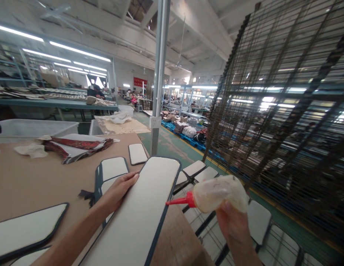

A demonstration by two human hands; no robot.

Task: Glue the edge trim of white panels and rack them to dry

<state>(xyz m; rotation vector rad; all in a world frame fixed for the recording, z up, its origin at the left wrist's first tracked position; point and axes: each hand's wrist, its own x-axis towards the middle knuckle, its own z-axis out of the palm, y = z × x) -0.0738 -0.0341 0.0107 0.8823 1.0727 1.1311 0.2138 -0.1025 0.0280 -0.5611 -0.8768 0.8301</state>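
My left hand (123, 188) grips the left edge of a long white panel (144, 207) with rounded corners and a dark blue border, holding it tilted above the table. In my right hand (234, 221) is a cloudy squeeze bottle (220, 194), lying nearly level, my fingers wrapped round it. Its red nozzle (180, 201) points left, and the tip meets the panel's right edge in this view; whether it touches cannot be told. Smaller white panels with the same dark border (113, 168) lie behind my left hand. Another white panel (30, 229) rests at the lower left.
The brown tabletop (19, 181) carries patterned fabric pieces (77, 146). White plastic bins (38, 129) stand behind it. A grey post (157, 74) rises at the table's far corner. On the right, a tall wire rack (271, 92) stands over low wire shelving holding more panels (259, 218).
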